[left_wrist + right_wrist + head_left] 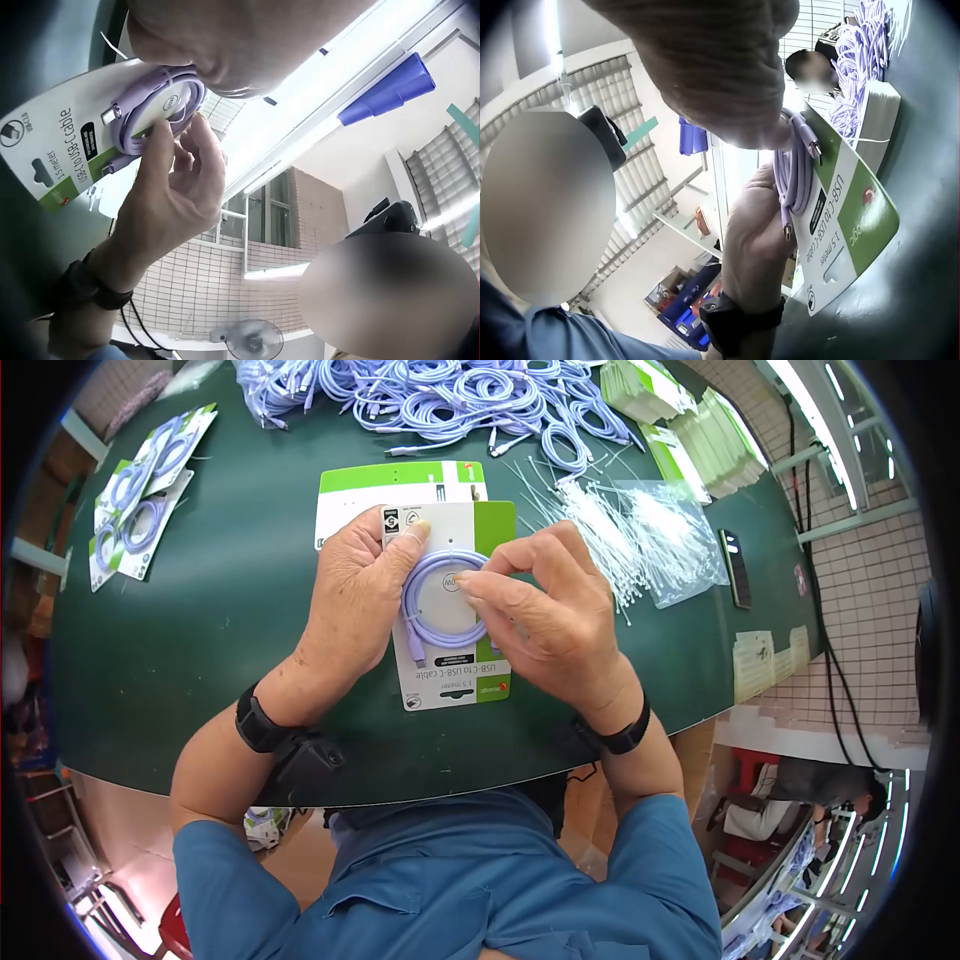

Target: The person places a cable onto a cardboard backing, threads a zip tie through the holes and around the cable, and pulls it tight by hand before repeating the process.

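A white and green card [430, 685] carries a coiled lilac cable [415, 610] with its plugs toward the printed lower end. The left hand [350, 595] grips the card's upper left edge, thumb on its face. At the coil's right side, the right hand [555, 615] has thumb and forefinger drawn together over the card; whether something thin lies between them cannot be told. In the left wrist view the right hand [176, 176] is beside the coil [150, 105]. The right wrist view shows the card [855, 225] tilted, with the left hand [757, 225] behind the coil.
Loose lilac cables [460, 400] lie heaped at the back. White ties [600, 540] and a phone [737, 568] are on the right, card stacks [715, 445] at the back right. More cards [333, 510] lie behind the hands; finished-looking carded cables [140, 525] lie at the left.
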`<control>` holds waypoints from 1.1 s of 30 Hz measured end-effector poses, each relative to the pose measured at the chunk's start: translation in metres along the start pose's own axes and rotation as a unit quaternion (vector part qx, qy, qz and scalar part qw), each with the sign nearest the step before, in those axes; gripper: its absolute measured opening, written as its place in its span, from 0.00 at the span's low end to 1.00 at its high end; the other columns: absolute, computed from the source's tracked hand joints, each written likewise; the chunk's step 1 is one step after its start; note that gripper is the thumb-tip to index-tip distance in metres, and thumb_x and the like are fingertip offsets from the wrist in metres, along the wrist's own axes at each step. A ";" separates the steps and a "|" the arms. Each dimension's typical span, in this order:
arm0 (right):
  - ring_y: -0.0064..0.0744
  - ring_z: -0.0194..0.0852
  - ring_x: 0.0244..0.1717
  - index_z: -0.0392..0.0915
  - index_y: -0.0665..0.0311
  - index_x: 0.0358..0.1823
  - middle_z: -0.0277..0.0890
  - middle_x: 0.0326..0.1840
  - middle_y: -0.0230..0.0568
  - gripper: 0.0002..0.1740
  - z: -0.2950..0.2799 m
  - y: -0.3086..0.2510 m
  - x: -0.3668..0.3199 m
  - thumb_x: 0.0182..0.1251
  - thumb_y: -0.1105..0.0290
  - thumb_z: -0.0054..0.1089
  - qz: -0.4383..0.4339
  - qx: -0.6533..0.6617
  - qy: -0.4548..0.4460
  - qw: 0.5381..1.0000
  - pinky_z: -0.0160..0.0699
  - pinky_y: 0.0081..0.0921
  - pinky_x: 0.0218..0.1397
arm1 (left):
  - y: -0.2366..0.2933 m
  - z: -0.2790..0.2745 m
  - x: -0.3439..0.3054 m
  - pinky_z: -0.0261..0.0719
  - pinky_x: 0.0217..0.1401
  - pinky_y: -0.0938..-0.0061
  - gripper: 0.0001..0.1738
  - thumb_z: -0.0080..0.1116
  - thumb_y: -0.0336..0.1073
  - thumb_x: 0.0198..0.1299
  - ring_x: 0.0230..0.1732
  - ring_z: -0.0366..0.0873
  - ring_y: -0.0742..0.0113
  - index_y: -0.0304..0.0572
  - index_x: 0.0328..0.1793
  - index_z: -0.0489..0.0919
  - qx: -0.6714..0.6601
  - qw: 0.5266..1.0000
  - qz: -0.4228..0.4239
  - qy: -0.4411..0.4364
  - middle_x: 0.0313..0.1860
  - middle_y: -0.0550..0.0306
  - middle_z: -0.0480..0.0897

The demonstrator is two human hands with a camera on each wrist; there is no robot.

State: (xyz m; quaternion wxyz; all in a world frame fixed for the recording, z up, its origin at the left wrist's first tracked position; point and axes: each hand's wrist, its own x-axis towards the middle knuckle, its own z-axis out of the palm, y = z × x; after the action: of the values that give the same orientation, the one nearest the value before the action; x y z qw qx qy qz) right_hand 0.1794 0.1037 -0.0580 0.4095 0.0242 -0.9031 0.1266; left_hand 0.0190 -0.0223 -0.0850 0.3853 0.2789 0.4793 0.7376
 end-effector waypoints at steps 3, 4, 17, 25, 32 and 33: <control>0.37 0.75 0.39 0.90 0.56 0.44 0.81 0.39 0.32 0.22 0.002 0.003 -0.002 0.46 0.80 0.84 -0.003 -0.010 -0.019 1.000 0.76 0.30 0.35 | 0.000 0.003 -0.001 0.87 0.44 0.78 0.12 0.55 0.32 0.81 0.41 0.86 0.76 0.30 0.58 0.82 0.006 1.000 -0.010 0.006 0.47 0.52 0.90; 0.37 0.76 0.39 0.90 0.56 0.44 0.81 0.39 0.32 0.22 0.002 0.003 -0.002 0.46 0.80 0.84 -0.001 -0.015 -0.024 1.000 0.77 0.30 0.35 | 0.000 0.004 -0.002 0.86 0.44 0.78 0.11 0.55 0.32 0.81 0.41 0.86 0.77 0.30 0.57 0.82 0.013 1.000 -0.017 0.006 0.46 0.52 0.90; 0.35 0.76 0.39 0.91 0.55 0.47 0.81 0.40 0.31 0.25 -0.005 0.003 0.002 0.43 0.79 0.85 0.055 0.070 -0.095 0.991 0.78 0.29 0.35 | -0.012 -0.004 0.000 0.86 0.43 0.77 0.13 0.56 0.34 0.80 0.41 0.86 0.76 0.29 0.58 0.82 0.043 0.999 -0.010 -0.010 0.47 0.53 0.90; 0.34 0.76 0.35 0.89 0.56 0.44 0.77 0.36 0.32 0.21 0.002 0.010 -0.005 0.47 0.80 0.84 -0.006 0.015 -0.062 0.998 0.76 0.29 0.32 | -0.012 0.002 -0.004 0.86 0.44 0.76 0.13 0.56 0.34 0.81 0.41 0.85 0.77 0.30 0.59 0.82 0.022 0.999 -0.035 -0.018 0.46 0.54 0.90; 0.36 0.76 0.32 0.85 0.62 0.37 0.76 0.36 0.36 0.15 0.006 0.008 -0.003 0.50 0.80 0.82 0.004 0.007 0.006 1.000 0.75 0.30 0.29 | 0.004 0.004 -0.010 0.86 0.52 0.77 0.14 0.60 0.33 0.79 0.48 0.85 0.76 0.31 0.64 0.80 0.091 0.993 0.025 -0.063 0.51 0.55 0.89; 0.36 0.76 0.32 0.85 0.62 0.37 0.76 0.36 0.36 0.15 0.007 0.008 -0.003 0.50 0.80 0.82 0.008 0.008 0.013 1.000 0.75 0.30 0.29 | 0.006 0.004 -0.011 0.86 0.52 0.77 0.14 0.60 0.33 0.79 0.48 0.85 0.76 0.31 0.64 0.80 0.098 0.993 0.022 -0.068 0.51 0.55 0.89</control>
State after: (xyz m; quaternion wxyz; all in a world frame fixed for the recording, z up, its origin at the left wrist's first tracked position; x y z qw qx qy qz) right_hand 0.1749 0.1099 -0.0665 0.4197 0.0183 -0.8971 0.1371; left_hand 0.0262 -0.0308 -0.0789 0.3710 0.3752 0.5157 0.6751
